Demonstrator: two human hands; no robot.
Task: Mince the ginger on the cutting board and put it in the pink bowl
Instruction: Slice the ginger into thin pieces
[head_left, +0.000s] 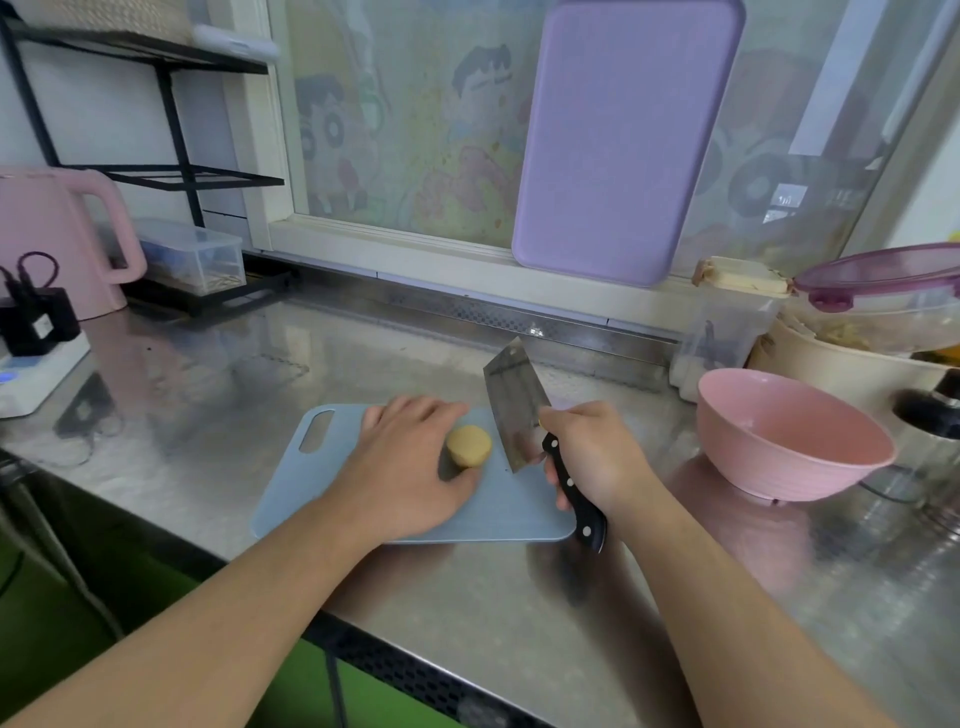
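Head view: at frame centre a grey-blue board (498, 512) lies on the steel tabletop (467, 613). On it stands the ginger (469, 445), a whole pale-yellow stub, uncut. Left hand (410, 467) rests on the board, its fingers (415, 410) grasping the ginger from the left. Right hand (592, 457) has its fingers clenched on the black handle of a cleaver (511, 402), blade tilted just right of the ginger. Pink bowl (789, 436) sits at right, off the board.
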